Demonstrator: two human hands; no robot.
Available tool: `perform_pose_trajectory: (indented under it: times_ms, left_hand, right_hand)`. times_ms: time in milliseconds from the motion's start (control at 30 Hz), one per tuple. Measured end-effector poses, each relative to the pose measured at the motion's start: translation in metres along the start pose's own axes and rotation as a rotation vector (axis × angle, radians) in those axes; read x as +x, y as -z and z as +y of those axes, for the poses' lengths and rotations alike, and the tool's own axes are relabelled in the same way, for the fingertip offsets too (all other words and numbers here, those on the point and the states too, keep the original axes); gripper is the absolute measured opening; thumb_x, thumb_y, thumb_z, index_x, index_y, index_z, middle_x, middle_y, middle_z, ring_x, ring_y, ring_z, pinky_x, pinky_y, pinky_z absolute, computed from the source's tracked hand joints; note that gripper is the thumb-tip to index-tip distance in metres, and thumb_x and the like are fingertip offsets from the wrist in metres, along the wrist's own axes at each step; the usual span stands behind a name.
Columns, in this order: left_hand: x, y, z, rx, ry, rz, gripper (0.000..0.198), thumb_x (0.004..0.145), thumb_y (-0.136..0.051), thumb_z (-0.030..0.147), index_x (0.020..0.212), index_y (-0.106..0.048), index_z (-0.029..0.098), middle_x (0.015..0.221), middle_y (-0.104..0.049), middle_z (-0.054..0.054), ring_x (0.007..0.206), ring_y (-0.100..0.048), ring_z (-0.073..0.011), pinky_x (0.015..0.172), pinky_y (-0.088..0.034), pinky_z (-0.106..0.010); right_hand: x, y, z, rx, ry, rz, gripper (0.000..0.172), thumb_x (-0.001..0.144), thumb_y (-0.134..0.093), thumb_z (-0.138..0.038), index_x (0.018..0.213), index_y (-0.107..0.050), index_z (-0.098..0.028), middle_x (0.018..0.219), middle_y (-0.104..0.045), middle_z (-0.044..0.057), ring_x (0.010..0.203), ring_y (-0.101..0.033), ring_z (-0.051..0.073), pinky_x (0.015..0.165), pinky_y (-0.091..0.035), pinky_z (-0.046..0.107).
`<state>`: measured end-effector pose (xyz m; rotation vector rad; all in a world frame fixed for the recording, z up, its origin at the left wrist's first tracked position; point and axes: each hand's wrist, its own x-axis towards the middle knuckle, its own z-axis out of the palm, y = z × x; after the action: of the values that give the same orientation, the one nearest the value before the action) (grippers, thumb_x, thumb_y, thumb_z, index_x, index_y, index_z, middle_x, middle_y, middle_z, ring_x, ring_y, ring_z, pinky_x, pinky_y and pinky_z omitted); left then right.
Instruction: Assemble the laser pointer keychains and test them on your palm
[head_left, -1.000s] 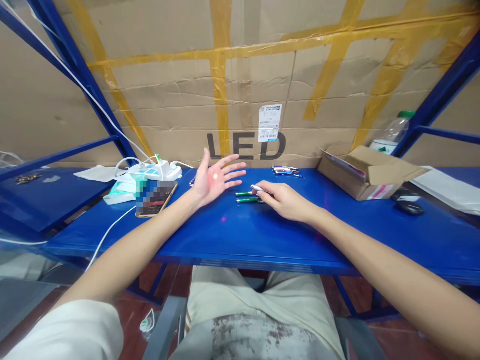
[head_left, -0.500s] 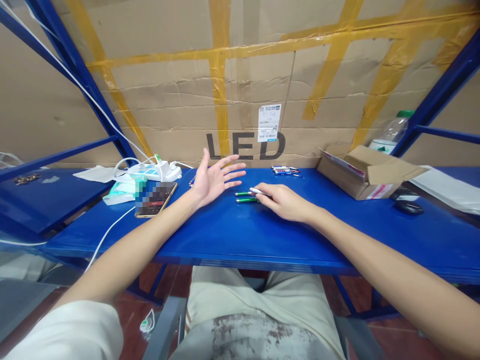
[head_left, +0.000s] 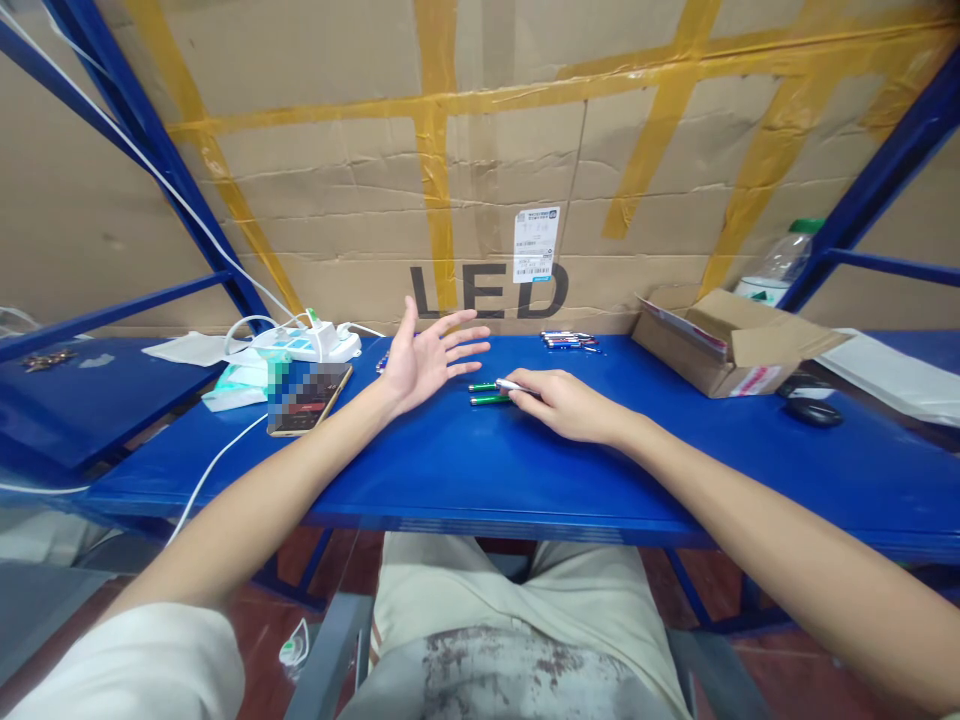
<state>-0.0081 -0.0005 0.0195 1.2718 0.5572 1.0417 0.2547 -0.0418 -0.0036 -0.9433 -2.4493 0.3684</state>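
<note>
My right hand [head_left: 568,403] pinches a white pen [head_left: 511,385] between thumb and fingers, low over the blue table. Beneath and beside it lie two green pens, an upper green pen [head_left: 482,387] and a lower green pen [head_left: 489,400]; their right ends are hidden by the hand and the white pen. My left hand [head_left: 431,358] rests palm up to the left, fingers spread and holding nothing. Partly hidden behind its wrist are some small blue items [head_left: 383,362] that I cannot make out fully. Several pens [head_left: 570,341] lie in a group at the back of the table.
On the left are a phone [head_left: 309,400], a tissue pack [head_left: 244,383] and a white power strip [head_left: 322,343] with cables. An open cardboard box [head_left: 724,345], a black mouse [head_left: 814,412] and a plastic bottle [head_left: 784,262] stand right. A large carton [head_left: 337,200] walls the back.
The view has shifted very slightly. Both hands stay in nearly the same place, the right one still holding the white pen.
</note>
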Motion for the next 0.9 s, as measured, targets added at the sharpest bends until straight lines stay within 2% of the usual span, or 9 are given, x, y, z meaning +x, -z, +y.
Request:
perform_pose_trajectory:
  times_ms: [400, 500, 567, 633, 700, 900]
  left_hand:
    - [0.001, -0.001, -0.003, 0.042, -0.001, 0.008, 0.094, 0.094, -0.035, 0.096, 0.142, -0.070, 0.022, 0.146, -0.072, -0.018, 0.139, -0.065, -0.0397, 0.100, -0.061, -0.048]
    - [0.004, 0.001, -0.010, 0.223, -0.033, 0.071, 0.077, 0.096, -0.054, 0.087, 0.129, -0.075, 0.020, 0.132, -0.077, -0.017, 0.120, -0.072, -0.0337, 0.091, -0.060, -0.042]
    - [0.005, 0.002, -0.015, 0.460, -0.107, 0.093, 0.063, 0.093, -0.071, 0.077, 0.118, -0.078, 0.020, 0.117, -0.080, -0.013, 0.101, -0.073, -0.0275, 0.084, -0.057, -0.037]
    - [0.003, 0.000, -0.019, 0.648, -0.187, 0.037, 0.055, 0.092, -0.076, 0.071, 0.106, -0.080, 0.019, 0.104, -0.080, -0.011, 0.090, -0.070, -0.0242, 0.084, -0.055, -0.037]
    - [0.001, -0.003, -0.021, 0.740, -0.242, -0.047, 0.050, 0.092, -0.078, 0.067, 0.101, -0.081, 0.019, 0.101, -0.080, -0.010, 0.091, -0.069, -0.0241, 0.085, -0.053, -0.038]
    - [-0.006, -0.011, -0.020, 0.811, -0.224, -0.160, 0.043, 0.091, -0.082, 0.061, 0.100, -0.078, 0.019, 0.089, -0.076, -0.006, 0.079, -0.068, -0.0211, 0.072, -0.049, -0.035]
  right_hand:
    - [0.000, 0.000, -0.001, -0.001, 0.025, -0.039, 0.029, 0.114, -0.044, -0.037, 0.112, -0.070, -0.024, 0.111, -0.080, 0.009, 0.097, -0.073, 0.027, 0.088, -0.050, 0.037]
    - [0.000, 0.000, -0.001, -0.008, 0.005, -0.029, 0.029, 0.114, -0.044, -0.038, 0.115, -0.069, -0.024, 0.112, -0.080, 0.010, 0.099, -0.073, 0.027, 0.089, -0.050, 0.038]
    - [-0.001, 0.000, -0.001, -0.007, 0.003, -0.015, 0.029, 0.115, -0.043, -0.039, 0.117, -0.068, -0.024, 0.113, -0.079, 0.010, 0.099, -0.073, 0.027, 0.089, -0.050, 0.038]
    - [-0.001, 0.000, 0.000, -0.011, 0.004, -0.008, 0.028, 0.115, -0.043, -0.039, 0.117, -0.067, -0.025, 0.111, -0.078, 0.009, 0.097, -0.072, 0.027, 0.087, -0.050, 0.037]
    - [-0.001, -0.001, 0.001, -0.016, 0.002, -0.005, 0.028, 0.115, -0.043, -0.040, 0.115, -0.066, -0.025, 0.108, -0.078, 0.008, 0.093, -0.072, 0.026, 0.084, -0.049, 0.036]
    - [-0.001, -0.004, 0.005, -0.006, 0.010, -0.003, 0.030, 0.115, -0.045, -0.042, 0.116, -0.068, -0.024, 0.105, -0.078, 0.008, 0.091, -0.071, 0.025, 0.081, -0.048, 0.034]
